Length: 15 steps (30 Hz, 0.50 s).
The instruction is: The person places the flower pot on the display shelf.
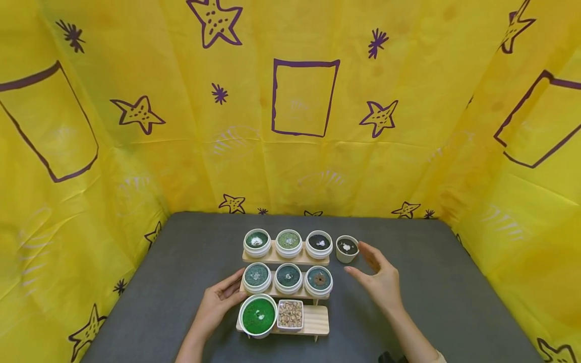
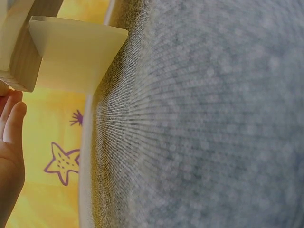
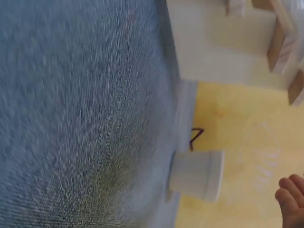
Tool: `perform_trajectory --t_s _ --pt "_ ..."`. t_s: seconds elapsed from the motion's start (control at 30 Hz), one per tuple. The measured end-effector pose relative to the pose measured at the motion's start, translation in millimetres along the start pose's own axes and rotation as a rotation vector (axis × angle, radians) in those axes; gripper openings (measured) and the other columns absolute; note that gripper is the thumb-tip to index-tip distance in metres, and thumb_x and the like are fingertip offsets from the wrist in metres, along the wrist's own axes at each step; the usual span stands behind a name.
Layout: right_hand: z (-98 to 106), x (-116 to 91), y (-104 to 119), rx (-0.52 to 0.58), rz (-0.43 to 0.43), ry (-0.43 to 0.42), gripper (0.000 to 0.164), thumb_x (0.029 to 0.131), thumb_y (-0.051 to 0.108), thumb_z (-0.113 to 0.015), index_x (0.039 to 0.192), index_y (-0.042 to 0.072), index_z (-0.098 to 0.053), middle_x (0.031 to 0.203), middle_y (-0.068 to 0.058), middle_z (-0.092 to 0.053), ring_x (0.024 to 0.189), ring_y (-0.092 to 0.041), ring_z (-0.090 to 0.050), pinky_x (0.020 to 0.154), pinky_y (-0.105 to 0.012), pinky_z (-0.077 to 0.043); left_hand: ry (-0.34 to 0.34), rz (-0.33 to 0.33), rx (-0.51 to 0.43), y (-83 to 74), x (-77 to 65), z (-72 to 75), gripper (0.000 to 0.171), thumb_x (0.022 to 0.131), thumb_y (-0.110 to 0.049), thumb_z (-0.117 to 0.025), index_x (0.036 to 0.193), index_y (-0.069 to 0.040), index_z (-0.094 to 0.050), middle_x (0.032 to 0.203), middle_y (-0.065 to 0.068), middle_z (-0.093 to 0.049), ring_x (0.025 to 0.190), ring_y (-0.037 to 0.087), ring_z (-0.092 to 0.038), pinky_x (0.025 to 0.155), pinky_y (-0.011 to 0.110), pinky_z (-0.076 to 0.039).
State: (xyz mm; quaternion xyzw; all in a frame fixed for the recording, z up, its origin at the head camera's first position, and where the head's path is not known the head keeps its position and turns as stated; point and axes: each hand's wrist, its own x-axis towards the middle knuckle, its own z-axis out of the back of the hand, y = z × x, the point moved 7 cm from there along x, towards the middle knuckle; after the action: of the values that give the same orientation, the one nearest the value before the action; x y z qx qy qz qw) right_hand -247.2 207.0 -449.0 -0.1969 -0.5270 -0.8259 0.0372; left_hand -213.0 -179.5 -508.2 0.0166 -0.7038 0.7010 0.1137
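A three-tier wooden stand [image 1: 316, 318] carries several small white pots. My left hand [image 1: 219, 300] is at the stand's left side, its fingers beside the middle-tier pot with grey-green filling [image 1: 256, 275] and its thumb near the pot with bright green filling [image 1: 258, 316]. In the left wrist view its extended fingers [image 2: 14, 123] reach the end of a wooden board [image 2: 23, 61]. A loose white pot with dark filling [image 1: 347, 256] stands on the table, right of the top tier. Beside it, my right hand [image 1: 383, 282] has thumb and fingers spread, nothing between them.
The bottom tier also bears a square white dish of tan pieces [image 1: 290, 314]. Three pots, one a pale green one [image 1: 288, 241], line the top tier. Grey cloth covers the table [image 1: 436, 302]. Yellow fabric walls [image 1: 299, 171] with purple drawings enclose the back and sides.
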Motion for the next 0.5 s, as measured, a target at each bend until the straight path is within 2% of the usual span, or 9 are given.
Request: perform_trajectory --t_s 0.1,0.17,0.27,0.33,0.5 --pt "-4.1 8.7 -13.8 -0.050 -0.072 0.048 0.075 0.071 0.030 -0.090 0.137 0.014 -0.057 0.138 -0.009 -0.062 0.129 -0.028 -0.060 0.099 -0.010 -0.048 -0.004 0.003 0.001 -0.1 -0.1 0.3 0.057 0.090 0.003 -0.066 0.140 0.017 -0.043 0.125 -0.027 -0.062 0.115 -0.007 -0.061 0.092 0.011 -0.052" --pt "-6.2 14.8 -21.8 -0.077 -0.100 0.071 0.080 0.071 0.033 -0.090 0.140 0.014 -0.054 0.142 -0.009 -0.059 0.132 -0.031 -0.056 0.106 -0.025 -0.050 -0.006 0.007 0.002 -0.2 0.0 0.3 0.057 0.090 0.003 -0.066 0.140 0.016 -0.043 0.125 -0.027 -0.062 0.115 -0.007 -0.061 0.091 0.011 -0.052" --pt "-9.3 23.0 -32.2 -0.098 -0.127 0.106 0.087 0.072 0.034 -0.089 0.144 0.011 -0.048 0.147 -0.013 -0.054 0.136 -0.035 -0.051 0.112 -0.046 -0.044 -0.007 0.012 0.001 -0.4 0.0 0.0 0.057 0.090 0.003 -0.066 0.140 0.016 -0.043 0.125 -0.028 -0.062 0.114 -0.007 -0.061 0.091 0.011 -0.052" --pt "-11.8 28.1 -38.6 -0.103 -0.146 0.130 0.091 0.071 0.035 -0.089 0.146 0.009 -0.045 0.149 -0.015 -0.051 0.139 -0.036 -0.048 0.114 -0.049 -0.042 -0.006 0.013 -0.001 -0.6 0.0 -0.3 0.057 0.090 0.003 -0.066 0.140 0.017 -0.043 0.125 -0.027 -0.062 0.114 -0.007 -0.061 0.091 0.011 -0.052" --pt "-16.6 37.8 -54.7 -0.108 -0.199 0.173 0.097 0.070 0.036 -0.090 0.149 0.007 -0.041 0.153 -0.016 -0.045 0.144 -0.034 -0.042 0.118 -0.048 -0.038 -0.004 0.009 -0.001 -0.9 0.0 -0.5 0.056 0.090 0.003 -0.066 0.140 0.016 -0.043 0.125 -0.027 -0.062 0.114 -0.007 -0.061 0.091 0.011 -0.052"
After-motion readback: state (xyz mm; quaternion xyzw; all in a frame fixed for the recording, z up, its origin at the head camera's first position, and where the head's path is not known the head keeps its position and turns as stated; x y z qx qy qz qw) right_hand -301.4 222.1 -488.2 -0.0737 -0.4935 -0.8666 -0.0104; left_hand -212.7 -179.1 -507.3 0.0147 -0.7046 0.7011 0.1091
